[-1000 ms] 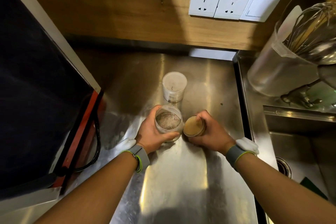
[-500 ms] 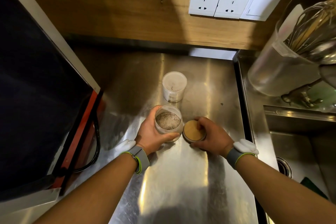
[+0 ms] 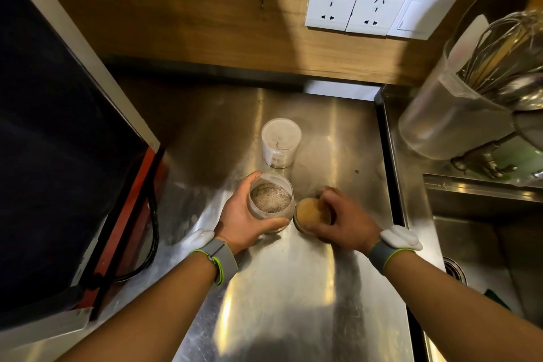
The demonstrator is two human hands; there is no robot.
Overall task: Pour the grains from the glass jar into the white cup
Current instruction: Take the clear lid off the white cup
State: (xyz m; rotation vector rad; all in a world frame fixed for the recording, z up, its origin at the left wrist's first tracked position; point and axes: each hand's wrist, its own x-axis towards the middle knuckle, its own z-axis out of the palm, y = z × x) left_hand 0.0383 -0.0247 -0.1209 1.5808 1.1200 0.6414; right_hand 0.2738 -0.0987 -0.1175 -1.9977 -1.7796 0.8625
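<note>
The stainless steel counter fills the middle of the view, running from the wooden back wall at 12 o'clock down to the bottom edge. A big dark appliance with a red edge takes up the whole 9 o'clock side, a black cable looping beside it. At 3 to 4 o'clock lies a steel sink. At 2 o'clock a clear plastic jug holds a wire whisk. A row of white wall sockets with a switch sits on the wall at 1 o'clock.

Both forearms reach in from 6 o'clock, each wrist wearing a grey band with a green trim.

The left hand wraps around the glass jar just below the centre, thumb on the near side and fingers curled round the far side. The jar stands upright and open, with speckled grains in its bottom.

The right hand is curled over a round wooden lid, fingertips on its right rim; the lid lies on the counter just beside the jar at its 3 o'clock.

The white cup stands upright on the counter at the jar's 12 o'clock, near but apart, with a few dark specks inside.
</note>
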